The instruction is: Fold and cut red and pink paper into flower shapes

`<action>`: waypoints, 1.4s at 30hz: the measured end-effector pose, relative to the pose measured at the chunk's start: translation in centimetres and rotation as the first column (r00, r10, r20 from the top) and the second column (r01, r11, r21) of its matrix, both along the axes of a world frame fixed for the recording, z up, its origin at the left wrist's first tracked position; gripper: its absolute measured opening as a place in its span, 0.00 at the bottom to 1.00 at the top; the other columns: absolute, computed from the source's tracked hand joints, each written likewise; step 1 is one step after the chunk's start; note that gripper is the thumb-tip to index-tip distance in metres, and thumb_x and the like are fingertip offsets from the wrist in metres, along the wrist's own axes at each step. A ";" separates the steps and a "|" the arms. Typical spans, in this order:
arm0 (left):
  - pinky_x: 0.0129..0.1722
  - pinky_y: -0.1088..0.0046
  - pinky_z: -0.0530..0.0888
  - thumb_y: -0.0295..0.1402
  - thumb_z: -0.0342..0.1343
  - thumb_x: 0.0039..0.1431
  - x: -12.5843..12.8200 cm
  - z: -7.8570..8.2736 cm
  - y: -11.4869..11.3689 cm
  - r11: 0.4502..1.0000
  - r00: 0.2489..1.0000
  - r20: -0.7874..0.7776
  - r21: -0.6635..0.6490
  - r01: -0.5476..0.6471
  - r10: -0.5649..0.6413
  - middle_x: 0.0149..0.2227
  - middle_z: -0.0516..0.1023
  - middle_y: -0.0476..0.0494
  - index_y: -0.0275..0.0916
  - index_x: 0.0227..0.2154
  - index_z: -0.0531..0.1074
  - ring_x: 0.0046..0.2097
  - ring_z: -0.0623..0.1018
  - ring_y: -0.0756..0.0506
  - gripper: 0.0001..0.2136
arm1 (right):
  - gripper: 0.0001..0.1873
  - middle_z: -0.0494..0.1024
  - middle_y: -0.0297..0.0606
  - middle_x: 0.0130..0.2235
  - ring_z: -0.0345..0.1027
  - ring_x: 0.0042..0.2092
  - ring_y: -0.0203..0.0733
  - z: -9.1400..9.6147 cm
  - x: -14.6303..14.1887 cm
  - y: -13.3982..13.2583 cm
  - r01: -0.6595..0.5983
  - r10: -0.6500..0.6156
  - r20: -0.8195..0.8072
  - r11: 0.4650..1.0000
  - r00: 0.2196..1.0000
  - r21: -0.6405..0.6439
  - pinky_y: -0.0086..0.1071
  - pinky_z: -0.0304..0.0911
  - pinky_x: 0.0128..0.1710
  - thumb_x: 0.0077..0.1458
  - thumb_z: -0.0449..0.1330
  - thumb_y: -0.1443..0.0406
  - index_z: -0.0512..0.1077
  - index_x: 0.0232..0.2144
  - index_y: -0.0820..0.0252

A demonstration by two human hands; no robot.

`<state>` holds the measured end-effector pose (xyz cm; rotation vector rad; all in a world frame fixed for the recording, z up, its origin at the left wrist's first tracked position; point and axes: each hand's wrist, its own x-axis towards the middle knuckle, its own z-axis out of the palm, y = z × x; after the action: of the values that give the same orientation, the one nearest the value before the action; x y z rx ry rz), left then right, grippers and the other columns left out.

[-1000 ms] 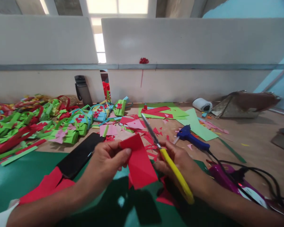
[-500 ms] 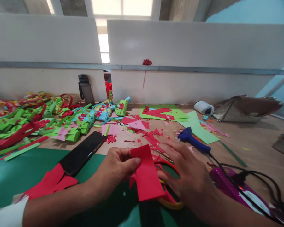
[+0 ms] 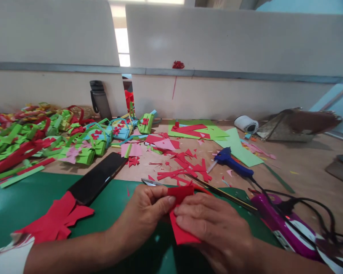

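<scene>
Between my hands is a folded piece of red paper (image 3: 185, 232) above a green mat (image 3: 114, 198). My left hand (image 3: 148, 207) is closed, pinching the paper's upper left edge between thumb and fingers. With fingers together, my right hand (image 3: 217, 224) grips the right side of the paper and covers much of it; its thumb is hidden. Just behind the hands lie scissors, their blade tip (image 3: 151, 182) and a bit of orange handle (image 3: 204, 190) showing. A pencil (image 3: 223, 193) rests past my right hand. Red cut-paper shapes (image 3: 58, 219) lie beside my left forearm.
A black phone (image 3: 98, 179) lies at left, near green paper baskets (image 3: 80, 154). Red scraps (image 3: 188, 163) are scattered ahead. A blue glue gun (image 3: 234, 165) and purple power strip (image 3: 286, 226) with black cables sit at right. A bottle (image 3: 100, 101) stands at the back.
My right hand has left the scissors, which now lie behind the hands, and closed onto the red paper. My left hand keeps its pinch. The camera view has tilted slightly down.
</scene>
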<state>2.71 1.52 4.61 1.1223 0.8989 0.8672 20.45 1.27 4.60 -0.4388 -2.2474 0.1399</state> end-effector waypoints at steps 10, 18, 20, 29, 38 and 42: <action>0.33 0.74 0.70 0.36 0.60 0.53 0.3 -0.2 -0.2 0.987 0.978 0.208 -0.159 0.007 0.027 0.25 0.74 0.48 0.35 0.30 0.74 0.29 0.73 0.49 0.08 | 0.11 0.82 0.42 0.38 0.73 0.39 0.43 0.1 0.2 0.1 -0.016 0.002 0.123 0.994 0.992 0.109 0.35 0.66 0.42 0.61 0.50 0.72 0.73 0.37 0.65; 0.26 0.81 0.65 0.34 0.67 0.42 0.5 0.2 -0.5 0.980 0.992 0.118 -0.198 -0.009 0.032 0.22 0.71 0.51 0.33 0.26 0.74 0.25 0.67 0.54 0.11 | 0.09 0.80 0.39 0.30 0.71 0.31 0.40 0.1 -0.1 -0.3 -0.030 0.033 0.057 0.998 0.998 -0.049 0.34 0.66 0.35 0.59 0.51 0.72 0.70 0.37 0.60; 0.32 0.77 0.69 0.33 0.66 0.43 0.5 0.3 -0.6 0.978 0.987 0.156 -0.200 0.059 -0.028 0.25 0.74 0.49 0.34 0.32 0.76 0.28 0.71 0.51 0.12 | 0.06 0.79 0.36 0.28 0.70 0.29 0.38 0.2 -0.2 -0.5 -0.006 0.002 -0.020 0.982 1.000 -0.188 0.33 0.66 0.32 0.58 0.55 0.72 0.70 0.36 0.58; 0.32 0.79 0.66 0.35 0.62 0.49 0.5 1.0 -1.1 0.979 0.987 0.077 -0.137 0.150 -0.140 0.30 0.78 0.47 0.37 0.38 0.78 0.32 0.72 0.50 0.12 | 0.07 0.72 0.39 0.36 0.68 0.40 0.39 1.3 -0.3 -0.1 0.253 -0.305 -0.109 0.905 0.946 -0.341 0.29 0.63 0.38 0.48 0.61 0.73 0.72 0.23 0.60; 0.34 0.77 0.67 0.33 0.61 0.51 0.2 0.8 -1.0 0.976 0.984 0.043 -0.130 0.177 -0.172 0.31 0.79 0.46 0.37 0.38 0.78 0.35 0.74 0.49 0.11 | 0.09 0.74 0.32 0.24 0.68 0.29 0.34 1.5 -0.7 0.0 0.255 -0.312 -0.040 0.837 0.949 -0.484 0.26 0.62 0.31 0.48 0.59 0.75 0.68 0.20 0.60; 0.31 0.78 0.66 0.32 0.59 0.52 0.1 0.8 -0.9 0.972 0.981 0.027 -0.133 0.194 -0.193 0.29 0.78 0.46 0.36 0.36 0.78 0.32 0.74 0.50 0.09 | 0.09 0.76 0.32 0.25 0.69 0.28 0.34 1.5 -0.7 0.0 0.297 -0.349 -0.010 0.812 0.937 -0.503 0.26 0.61 0.29 0.48 0.58 0.74 0.69 0.19 0.60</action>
<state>2.84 0.66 5.44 1.0648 0.8094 0.6436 19.80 1.29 6.05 -1.0610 -1.9822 0.5560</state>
